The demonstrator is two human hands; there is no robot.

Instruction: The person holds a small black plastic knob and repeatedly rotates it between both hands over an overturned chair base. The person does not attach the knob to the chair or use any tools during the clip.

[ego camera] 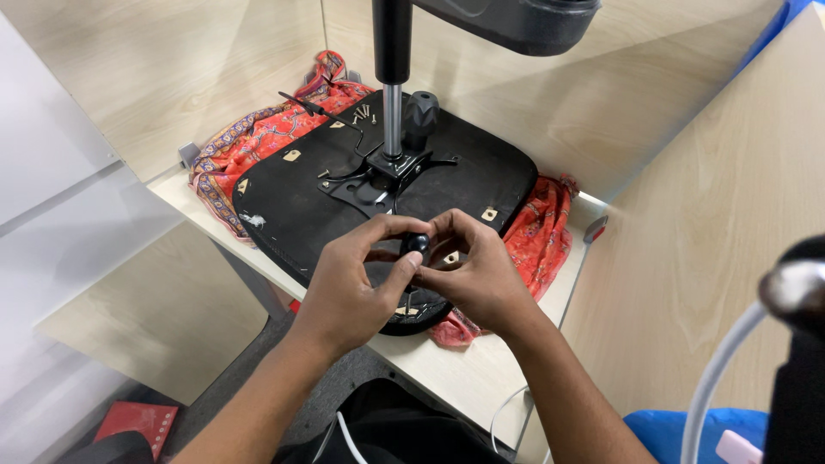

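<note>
An upside-down black chair seat [296, 193] lies on a red patterned cloth [258, 137] on a pale wooden desk. A metal mounting plate [378, 176] and a chrome gas-lift post [393, 120] rise from its middle. My left hand [348, 288] and my right hand [477, 275] meet over the seat's near edge. Both pinch a small black round knob [418, 244] between their fingertips. Loose screws [363, 113] lie on the seat's far side by a black ribbed knob [421, 113].
Wooden partition walls enclose the desk corner. A black chair base [516, 21] hangs at the top of the post. A white cable and black padded object [795, 344] stand at the right. A red box [137, 421] lies on the floor at lower left.
</note>
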